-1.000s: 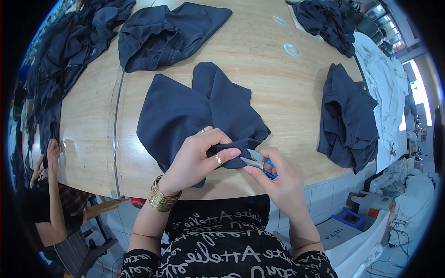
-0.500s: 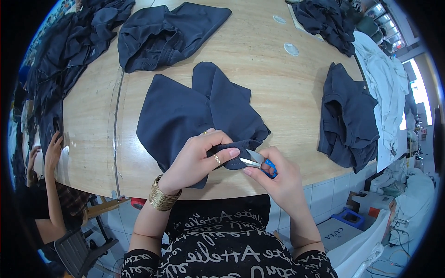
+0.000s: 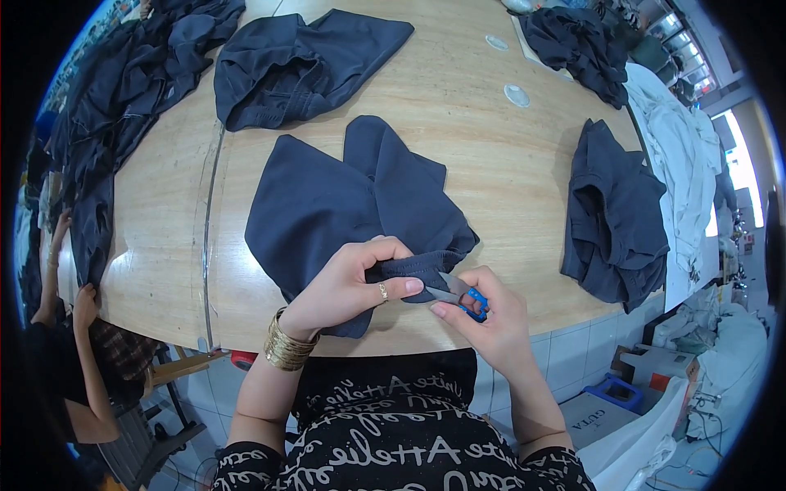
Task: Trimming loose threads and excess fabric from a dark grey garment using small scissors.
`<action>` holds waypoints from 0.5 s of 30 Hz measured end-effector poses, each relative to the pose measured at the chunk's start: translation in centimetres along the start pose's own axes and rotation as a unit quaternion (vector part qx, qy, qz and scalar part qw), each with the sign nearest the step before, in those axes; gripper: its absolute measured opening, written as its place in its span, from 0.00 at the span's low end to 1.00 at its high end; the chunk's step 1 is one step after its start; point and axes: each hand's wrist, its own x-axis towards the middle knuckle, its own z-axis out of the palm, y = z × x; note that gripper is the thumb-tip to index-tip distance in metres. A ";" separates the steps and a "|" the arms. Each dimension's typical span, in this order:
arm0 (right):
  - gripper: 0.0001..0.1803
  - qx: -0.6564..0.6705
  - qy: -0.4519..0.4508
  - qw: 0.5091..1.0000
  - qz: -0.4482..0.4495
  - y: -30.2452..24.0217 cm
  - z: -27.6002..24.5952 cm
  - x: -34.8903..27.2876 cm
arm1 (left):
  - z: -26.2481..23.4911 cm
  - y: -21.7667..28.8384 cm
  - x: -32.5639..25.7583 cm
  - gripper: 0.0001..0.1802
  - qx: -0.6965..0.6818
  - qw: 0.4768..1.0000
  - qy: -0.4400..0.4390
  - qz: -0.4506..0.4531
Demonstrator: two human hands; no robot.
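Note:
A dark navy garment (image 3: 344, 204) lies spread on the wooden table (image 3: 483, 139) in front of me. My left hand (image 3: 352, 282) pinches its ribbed hem at the near edge, lifting it slightly. My right hand (image 3: 487, 315) holds small blue-handled thread snips (image 3: 467, 296) with the blades against that hem, right beside my left fingertips. A gold bangle stack sits on my left wrist.
More navy garments lie around: one at the far middle (image 3: 303, 65), a heap at far left (image 3: 123, 98), a pile at right (image 3: 618, 213), another at far right (image 3: 573, 41). White cloth (image 3: 684, 155) hangs off the right edge. Another person (image 3: 65, 327) stands at lower left.
My hands have stayed at the hem, with the snips shifting very slightly along it. The person at lower left has moved an arm.

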 end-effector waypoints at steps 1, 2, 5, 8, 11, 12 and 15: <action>0.16 -0.050 0.013 0.998 -0.029 0.0 -0.1 0.0 | 0.0 -0.1 0.0 0.12 0.000 1.000 0.001 0.001; 0.16 -0.100 0.026 0.993 -0.058 -0.1 -0.2 0.0 | 0.1 -0.2 0.0 0.12 0.009 1.000 0.008 0.008; 0.15 -0.172 0.061 0.976 -0.119 -0.7 -0.7 -0.2 | 0.3 -0.3 0.0 0.12 0.023 0.999 0.019 0.018; 0.13 -0.180 0.061 0.975 -0.117 -1.2 -1.0 -0.5 | 0.4 -0.4 0.1 0.12 0.029 0.999 0.023 0.032; 0.12 -0.180 0.054 0.975 -0.120 -0.7 -0.8 -0.6 | 0.5 -0.4 0.1 0.12 0.038 0.998 0.027 0.048; 0.12 -0.180 0.055 0.975 -0.120 -0.7 -0.7 -0.7 | 0.6 -0.3 0.1 0.12 0.045 0.997 0.030 0.051; 0.12 -0.182 0.057 0.976 -0.109 -0.7 -0.4 -0.7 | 0.9 -0.3 0.2 0.11 0.045 0.997 0.033 0.059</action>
